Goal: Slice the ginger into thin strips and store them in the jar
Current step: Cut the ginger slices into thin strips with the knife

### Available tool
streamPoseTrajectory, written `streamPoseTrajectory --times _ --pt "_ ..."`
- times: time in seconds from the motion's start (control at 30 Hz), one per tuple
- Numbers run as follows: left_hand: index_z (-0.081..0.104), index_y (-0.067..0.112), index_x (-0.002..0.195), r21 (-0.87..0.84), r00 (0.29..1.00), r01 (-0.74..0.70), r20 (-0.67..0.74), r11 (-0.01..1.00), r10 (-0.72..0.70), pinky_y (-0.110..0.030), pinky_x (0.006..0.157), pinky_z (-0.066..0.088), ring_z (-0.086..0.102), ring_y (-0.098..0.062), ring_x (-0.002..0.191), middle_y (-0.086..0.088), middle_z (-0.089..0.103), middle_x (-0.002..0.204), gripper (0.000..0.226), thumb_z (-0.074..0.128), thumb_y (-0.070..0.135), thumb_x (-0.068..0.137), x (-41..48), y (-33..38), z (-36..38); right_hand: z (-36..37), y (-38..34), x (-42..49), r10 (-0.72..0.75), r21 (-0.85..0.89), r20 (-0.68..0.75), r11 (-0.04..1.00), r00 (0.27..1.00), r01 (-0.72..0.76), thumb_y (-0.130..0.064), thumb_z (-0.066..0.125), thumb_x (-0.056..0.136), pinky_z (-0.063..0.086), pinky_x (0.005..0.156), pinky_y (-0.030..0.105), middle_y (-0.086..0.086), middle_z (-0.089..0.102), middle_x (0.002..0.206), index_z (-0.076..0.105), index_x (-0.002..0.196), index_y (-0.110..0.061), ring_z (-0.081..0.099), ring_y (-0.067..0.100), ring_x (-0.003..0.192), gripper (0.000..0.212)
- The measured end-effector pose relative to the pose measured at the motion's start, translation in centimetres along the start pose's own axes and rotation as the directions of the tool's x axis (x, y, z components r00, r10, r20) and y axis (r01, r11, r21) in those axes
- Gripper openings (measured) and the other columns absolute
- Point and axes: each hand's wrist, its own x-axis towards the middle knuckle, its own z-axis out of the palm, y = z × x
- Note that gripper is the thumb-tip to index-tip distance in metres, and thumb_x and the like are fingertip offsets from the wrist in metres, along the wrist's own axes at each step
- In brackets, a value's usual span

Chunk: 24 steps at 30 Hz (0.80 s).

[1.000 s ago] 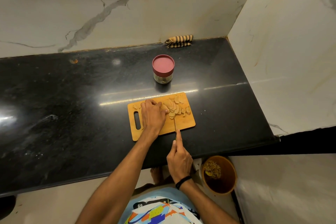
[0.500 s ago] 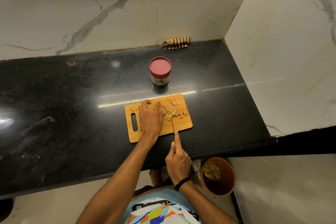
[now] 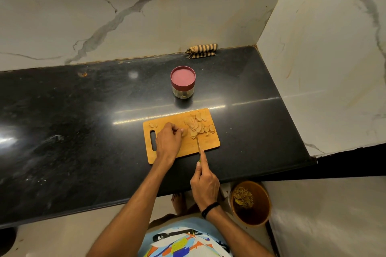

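Observation:
A wooden cutting board (image 3: 208,144) lies on the black counter. Several ginger slices (image 3: 196,124) are piled on its right half, and a small piece (image 3: 153,125) lies at its far left corner. My left hand (image 3: 168,141) rests on the board with curled fingers pinching a ginger piece (image 3: 184,132). My right hand (image 3: 204,181) grips a knife (image 3: 197,144), index finger stretched along its spine; the blade points away from me, its tip at the near edge of the slices. A glass jar (image 3: 183,82) with a red lid stands closed behind the board.
A striped folded cloth (image 3: 202,50) lies against the back wall. Marble walls close in the counter (image 3: 83,121) at the back and the right. On the floor below the counter's front edge stands a brown bin (image 3: 251,202) with scraps.
My left hand's fingers have curled in and drawn slightly left, pinching a ginger piece apart from the pile. The right hand keeps the knife in about the same place.

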Motion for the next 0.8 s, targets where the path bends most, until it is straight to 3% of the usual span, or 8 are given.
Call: streamPoseTrajectory --times 0.17,0.4,0.5,0.63,0.73,0.8 --pt "0.067 0.014 0.092 -0.154 0.974 0.160 -0.133 0.975 -0.181 -0.015 0.056 0.037 0.055 -0.002 0.066 0.010 0.061 0.073 0.018 0.073 0.030 0.090 -1.9 0.6 0.6 0.1 -0.1 0.1 0.004 0.010 0.010 1.000 1.000 -0.004 -0.024 0.043 0.104 0.033 0.048 0.015 -0.012 0.045 0.055 0.023 0.152 -0.033 0.047 0.006 0.049 0.052" --pt "0.066 0.015 0.093 -0.263 0.944 0.201 -0.207 0.944 -0.259 -0.020 0.065 0.041 0.060 -0.007 0.073 0.008 0.064 0.079 0.019 0.072 0.033 0.091 -3.6 1.0 1.4 0.3 -0.3 -0.1 -0.006 0.017 0.033 1.000 0.999 0.006 -0.024 0.043 0.104 0.034 0.046 0.017 -0.010 0.046 0.055 0.024 0.151 -0.033 0.048 0.008 0.050 0.051" --pt "0.064 0.016 0.085 -0.196 0.960 0.194 -0.163 0.961 -0.227 -0.015 0.059 0.035 0.057 -0.006 0.066 0.006 0.063 0.074 0.025 0.069 0.040 0.093 -4.0 1.1 1.4 0.2 -0.3 -0.3 -0.013 0.016 0.034 1.000 0.999 0.013 -0.023 0.043 0.104 0.032 0.045 0.017 -0.010 0.043 0.053 0.026 0.151 -0.032 0.046 0.008 0.048 0.050" --pt "0.062 0.016 0.075 -0.025 0.984 0.136 -0.111 0.990 -0.138 -0.023 0.051 0.037 0.056 -0.009 0.056 0.006 0.059 0.062 0.043 0.059 0.054 0.095 -4.5 0.4 0.6 0.1 -0.1 -0.4 -0.012 0.023 0.034 1.000 0.999 0.011 -0.024 0.043 0.104 0.034 0.045 0.017 -0.010 0.044 0.053 0.022 0.151 -0.034 0.047 0.008 0.048 0.052" --pt "0.067 0.017 0.101 0.148 0.989 0.080 -0.137 0.986 -0.060 -0.029 0.062 0.050 0.064 -0.012 0.072 0.007 0.066 0.081 0.035 0.056 0.050 0.098 -4.5 -0.2 -0.8 -0.1 0.1 -0.2 0.002 0.037 0.032 0.999 0.999 -0.003 -0.025 0.042 0.105 0.035 0.048 0.014 -0.010 0.047 0.055 0.021 0.151 -0.035 0.050 0.007 0.050 0.052" --pt "0.065 0.017 0.121 0.240 0.994 0.023 -0.105 0.971 0.002 -0.028 0.068 0.051 0.067 -0.015 0.086 0.001 0.068 0.103 0.038 0.060 0.046 0.097 -4.1 -0.7 -1.6 -0.2 0.1 -0.1 0.009 0.045 0.031 0.999 0.999 -0.010 -0.025 0.042 0.105 0.035 0.050 0.013 -0.011 0.048 0.055 0.024 0.152 -0.034 0.051 0.005 0.051 0.051"
